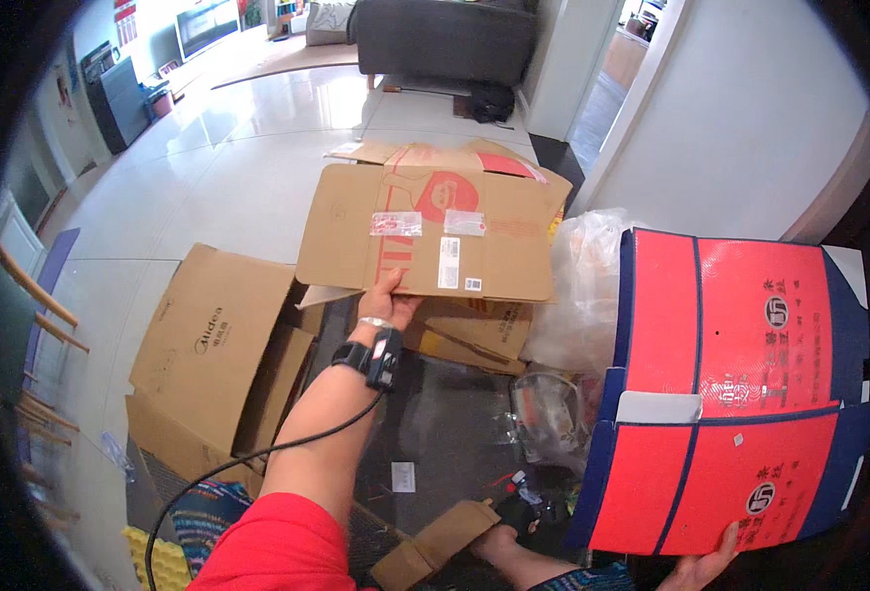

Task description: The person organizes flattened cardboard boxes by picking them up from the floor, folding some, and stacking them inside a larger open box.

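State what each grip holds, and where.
Left grip: brown cardboard box, by its near edge. Right grip: red-and-blue carton, by its near edge.

Two hands (392, 295) (703, 568), one held brown carton (427, 251), two round black emblems (776, 312) (760, 497), one sofa (445, 44)

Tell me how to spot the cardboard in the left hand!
Start at the dark sofa up top, then come down the pale floor. The left hand grips the cardboard by its near edge. Unlike the dark-printed brown box at left, it has red printing and clear tape.
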Action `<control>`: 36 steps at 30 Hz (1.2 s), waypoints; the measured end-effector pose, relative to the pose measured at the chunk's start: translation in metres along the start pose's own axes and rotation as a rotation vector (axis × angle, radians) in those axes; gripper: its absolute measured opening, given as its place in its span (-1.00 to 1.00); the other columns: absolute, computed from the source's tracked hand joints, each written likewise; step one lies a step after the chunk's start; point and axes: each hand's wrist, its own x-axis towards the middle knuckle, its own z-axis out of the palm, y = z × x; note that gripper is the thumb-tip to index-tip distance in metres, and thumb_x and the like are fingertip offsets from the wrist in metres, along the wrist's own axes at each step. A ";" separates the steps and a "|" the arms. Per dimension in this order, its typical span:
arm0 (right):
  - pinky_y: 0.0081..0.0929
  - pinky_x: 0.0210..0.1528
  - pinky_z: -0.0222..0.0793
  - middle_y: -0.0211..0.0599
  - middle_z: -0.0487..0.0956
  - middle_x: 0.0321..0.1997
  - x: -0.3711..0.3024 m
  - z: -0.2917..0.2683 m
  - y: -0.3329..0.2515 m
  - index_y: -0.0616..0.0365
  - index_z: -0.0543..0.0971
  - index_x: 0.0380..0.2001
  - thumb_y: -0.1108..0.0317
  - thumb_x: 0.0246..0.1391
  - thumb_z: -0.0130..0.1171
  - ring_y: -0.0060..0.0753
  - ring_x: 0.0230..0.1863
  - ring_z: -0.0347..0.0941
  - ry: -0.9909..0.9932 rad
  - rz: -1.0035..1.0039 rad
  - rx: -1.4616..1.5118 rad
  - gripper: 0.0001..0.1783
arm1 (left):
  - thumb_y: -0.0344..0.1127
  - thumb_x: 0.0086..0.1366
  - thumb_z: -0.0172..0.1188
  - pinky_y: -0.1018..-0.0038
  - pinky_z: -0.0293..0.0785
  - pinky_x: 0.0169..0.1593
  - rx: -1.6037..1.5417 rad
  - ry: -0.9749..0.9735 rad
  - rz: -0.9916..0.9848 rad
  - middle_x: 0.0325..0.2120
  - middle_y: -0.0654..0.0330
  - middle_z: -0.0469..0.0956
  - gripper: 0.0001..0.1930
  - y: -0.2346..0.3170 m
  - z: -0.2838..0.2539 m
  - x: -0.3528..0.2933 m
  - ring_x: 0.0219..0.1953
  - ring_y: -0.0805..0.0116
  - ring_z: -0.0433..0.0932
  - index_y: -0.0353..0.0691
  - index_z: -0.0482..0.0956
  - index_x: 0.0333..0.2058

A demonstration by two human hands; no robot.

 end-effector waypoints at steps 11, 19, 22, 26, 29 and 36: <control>-0.20 0.05 0.15 -0.05 0.24 0.09 0.003 0.073 -0.041 0.31 0.21 0.02 0.22 -0.15 0.11 -0.18 0.07 0.18 0.202 0.257 0.179 -0.34 | -0.42 0.14 0.00 0.17 0.30 0.00 0.209 -0.033 0.230 -0.14 0.02 0.36 -0.64 0.174 -0.025 -0.104 -0.09 0.12 0.35 -0.35 0.22 -0.07; -0.12 0.05 0.16 -0.13 0.26 0.08 -0.006 0.086 -0.046 0.30 0.22 0.01 0.23 0.00 -0.03 -0.15 0.06 0.21 0.198 0.413 0.538 -0.47 | -0.36 0.16 -0.04 0.24 0.33 -0.04 0.311 0.195 0.367 -0.18 0.06 0.41 -0.72 0.293 -0.127 -0.228 -0.13 0.19 0.40 -0.30 0.34 -0.14; -0.14 0.04 0.18 -0.14 0.28 0.06 0.002 0.071 -0.027 0.28 0.22 0.01 0.25 -0.01 -0.01 -0.17 0.05 0.22 0.119 0.358 0.580 -0.47 | -0.31 0.16 -0.02 0.41 0.43 -0.20 0.258 0.265 0.317 -0.31 0.11 0.48 -0.77 0.317 -0.216 -0.272 -0.25 0.30 0.46 -0.30 0.41 -0.24; -0.16 0.02 0.20 -0.18 0.31 0.03 -0.003 0.080 -0.036 0.20 0.19 0.04 0.29 -0.06 0.04 -0.19 0.02 0.26 0.129 0.230 0.505 -0.44 | -0.29 0.14 0.01 0.31 0.39 -0.07 0.210 0.401 0.390 -0.25 0.05 0.46 -0.71 0.307 -0.303 -0.329 -0.20 0.22 0.45 -0.37 0.39 -0.22; -0.15 0.00 0.23 -0.18 0.31 0.03 -0.001 0.075 -0.039 0.18 0.19 0.04 0.32 -0.08 0.07 -0.19 -0.01 0.28 0.144 0.257 0.535 -0.43 | -0.35 0.16 0.01 0.32 0.40 -0.09 0.001 0.453 0.423 -0.17 0.12 0.42 -0.70 0.271 -0.338 -0.357 -0.16 0.24 0.42 -0.27 0.35 -0.12; -0.12 -0.12 0.34 -0.17 0.37 -0.04 -0.008 0.083 -0.048 0.19 0.23 0.00 0.40 -0.13 0.10 -0.16 -0.09 0.35 0.198 0.246 0.456 -0.44 | -0.28 0.20 -0.04 0.28 0.43 -0.26 -0.014 0.841 0.319 -0.30 0.14 0.44 -0.73 0.254 -0.365 -0.362 -0.35 0.24 0.42 -0.22 0.32 -0.14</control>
